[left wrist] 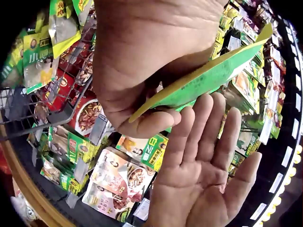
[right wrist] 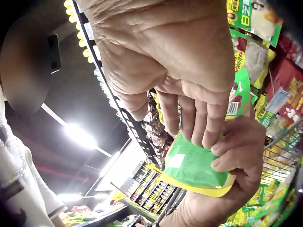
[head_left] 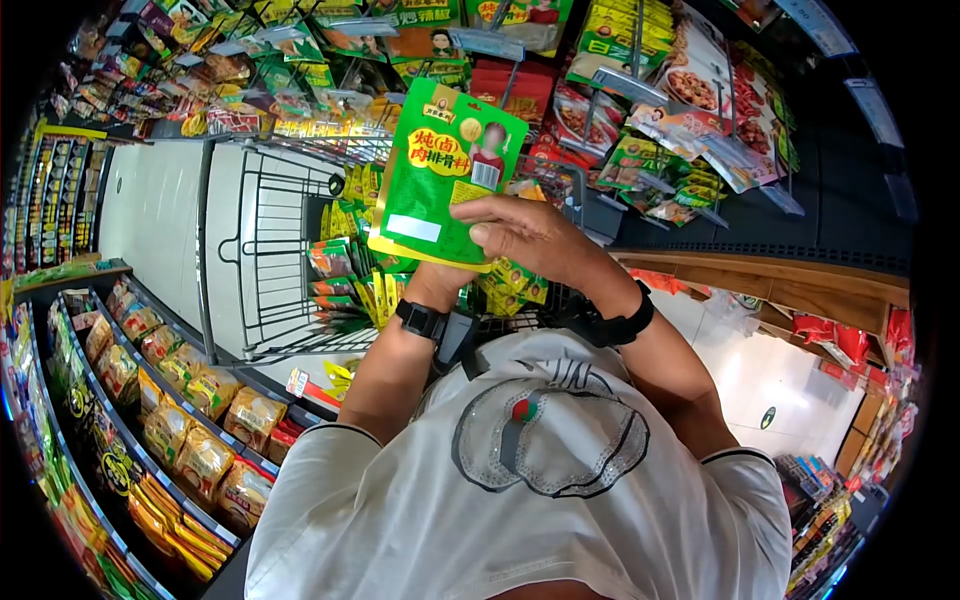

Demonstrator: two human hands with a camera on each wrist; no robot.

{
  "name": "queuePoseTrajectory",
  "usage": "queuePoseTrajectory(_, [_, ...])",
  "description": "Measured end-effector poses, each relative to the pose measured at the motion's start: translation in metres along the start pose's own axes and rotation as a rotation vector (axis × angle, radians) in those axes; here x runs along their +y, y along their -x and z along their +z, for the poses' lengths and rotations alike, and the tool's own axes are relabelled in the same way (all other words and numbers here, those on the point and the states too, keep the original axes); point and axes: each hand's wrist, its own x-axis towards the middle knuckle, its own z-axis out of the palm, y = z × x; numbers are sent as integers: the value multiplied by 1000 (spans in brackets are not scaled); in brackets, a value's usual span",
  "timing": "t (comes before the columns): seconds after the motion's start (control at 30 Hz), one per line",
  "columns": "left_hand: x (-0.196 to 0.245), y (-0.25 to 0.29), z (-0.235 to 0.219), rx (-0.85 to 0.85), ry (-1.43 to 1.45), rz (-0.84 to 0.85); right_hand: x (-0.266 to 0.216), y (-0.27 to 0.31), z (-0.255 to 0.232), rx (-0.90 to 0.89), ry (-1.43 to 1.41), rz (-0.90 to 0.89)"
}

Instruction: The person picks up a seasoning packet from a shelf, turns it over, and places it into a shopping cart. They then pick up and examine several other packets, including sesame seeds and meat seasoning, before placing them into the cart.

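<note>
A flat green seasoning packet (head_left: 425, 180) with a yellow lower edge and a printed label stands tilted in front of the chest in the head view. My left hand (head_left: 446, 284) grips it by its lower edge, mostly hidden behind it there. In the right wrist view, that left hand (right wrist: 244, 161) has its fingers curled over the side of the packet (right wrist: 201, 165). My right hand (head_left: 540, 238) lies over the packet's lower right part. Seen from the left wrist, the right hand (left wrist: 199, 184) has an open palm and straight fingers, their tips by the packet (left wrist: 199, 87).
A wire shopping cart (head_left: 262, 265) stands ahead, with several green and yellow packets (head_left: 345, 262) in it. Hanging packets fill the rack (head_left: 500, 85) beyond. Shelves of bagged food (head_left: 205, 455) run along the left; a dark shelf with a wooden edge (head_left: 800, 283) is at right.
</note>
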Motion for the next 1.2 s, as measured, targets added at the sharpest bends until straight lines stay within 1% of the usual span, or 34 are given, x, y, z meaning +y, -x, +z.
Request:
queuePoseTrajectory(0.03, [-2, 1, 0, 21, 109, -78, 1, 0, -1, 18, -18, 6])
queuePoseTrajectory(0.07, [-4, 0, -2, 70, 330, -211, 3, 0, -2, 36, -34, 11])
queuePoseTrajectory(0.13, [-11, -3, -7, 209, 778, -458, 2, 1, -6, 140, -119, -8])
queuePoseTrajectory(0.17, [-23, -5, -14, 325, 933, -608, 2, -1, -11, 193, -157, -25])
queuePoseTrajectory(0.2, [16, -24, -15, 400, 591, -576, 7, -4, -20, 252, -119, -14])
queuePoseTrajectory(0.27, [-2, -34, -21, 509, 456, -493, 26, -5, -38, 373, -53, 18])
queuePoseTrajectory(0.3, [-2, -39, -26, 492, 408, -482, 31, -7, -46, 466, 24, 44])
queuePoseTrajectory(0.37, [1, -46, -35, 466, 311, -471, 50, -13, -63, 545, -114, 77])
queuePoseTrajectory(0.43, [12, -60, -37, 426, 250, -457, 50, -20, -71, 624, -252, 109])
queuePoseTrajectory(0.5, [10, -74, -40, 398, 173, -434, 52, -30, -81, 617, -198, 34])
queuePoseTrajectory(0.6, [0, -93, -41, 442, 208, -367, 47, -40, -90, 621, -191, -47])
queuePoseTrajectory(0.63, [-3, -99, -41, 463, 224, -316, 44, -44, -93, 622, -174, -71])
queuePoseTrajectory(0.7, [-3, -107, -45, 458, 195, -328, 40, -50, -96, 619, -166, -121])
queuePoseTrajectory(0.77, [0, -114, -48, 453, 140, -322, 42, -57, -104, 614, -149, -115])
queuePoseTrajectory(0.9, [-4, -128, -50, 455, 139, -272, 29, -62, -107, 645, -132, -104])
queuePoseTrajectory(0.97, [-8, -132, -52, 452, 126, -264, 34, -68, -112, 655, -113, -135])
queuePoseTrajectory(1.07, [-7, -136, -52, 448, 155, -293, 35, -70, -115, 658, -106, -145])
queuePoseTrajectory(1.2, [-11, -133, -51, 460, 177, -271, 32, -64, -115, 629, -63, -127])
